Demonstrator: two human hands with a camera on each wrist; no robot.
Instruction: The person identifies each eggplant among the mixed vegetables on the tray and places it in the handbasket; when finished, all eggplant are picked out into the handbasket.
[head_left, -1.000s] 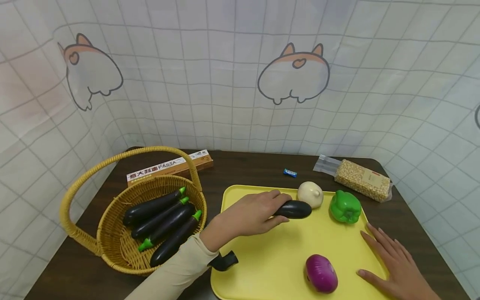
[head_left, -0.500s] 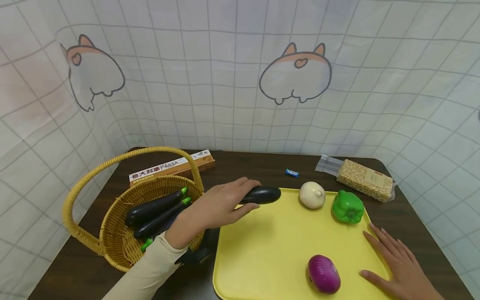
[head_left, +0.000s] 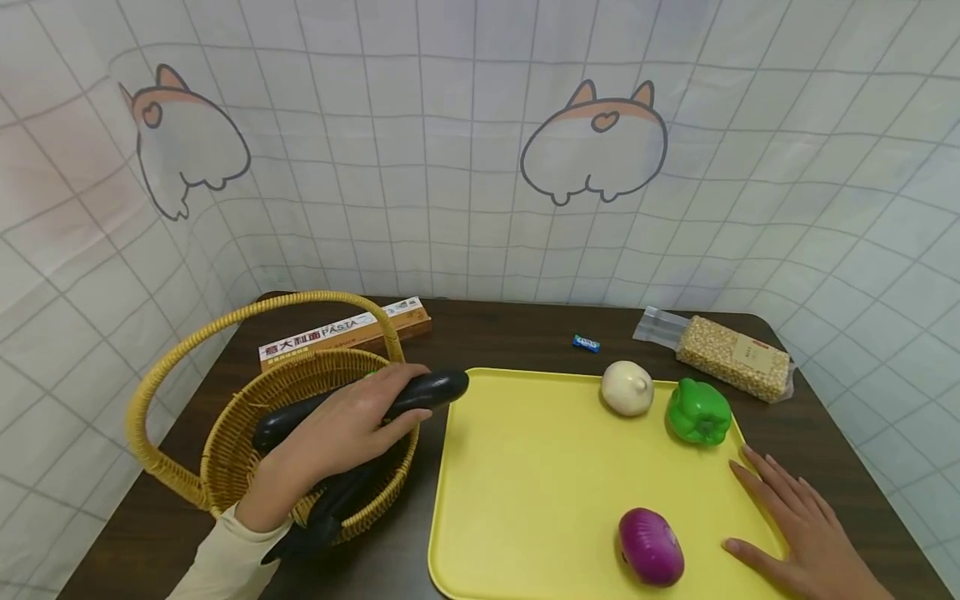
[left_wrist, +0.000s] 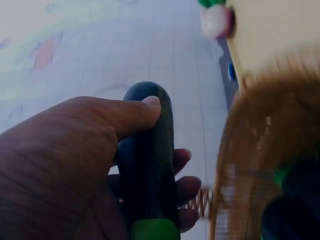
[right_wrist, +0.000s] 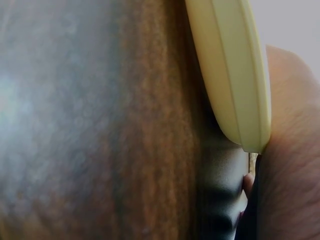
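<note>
My left hand (head_left: 341, 425) grips a dark eggplant (head_left: 435, 390) above the right side of the wicker basket (head_left: 217, 467). In the left wrist view the thumb lies along the eggplant (left_wrist: 150, 170) and the other fingers curl round its far side; its green stem end shows at the bottom. More eggplants lie in the basket, partly hidden by the hand and forearm. My right hand (head_left: 802, 533) rests with spread, straight fingers at the right rim of the yellow tray (head_left: 540, 467).
On the tray are a white onion (head_left: 627, 388), a green bell pepper (head_left: 699, 412) and a purple onion (head_left: 651, 547). Behind stand a pasta box (head_left: 345, 332), a small blue packet (head_left: 586, 343) and a bag of grains (head_left: 733, 357). The basket's tall handle (head_left: 255, 310) arches over it.
My left hand has carried the eggplant leftward from over the tray to over the basket. The right hand has stayed at the tray's edge.
</note>
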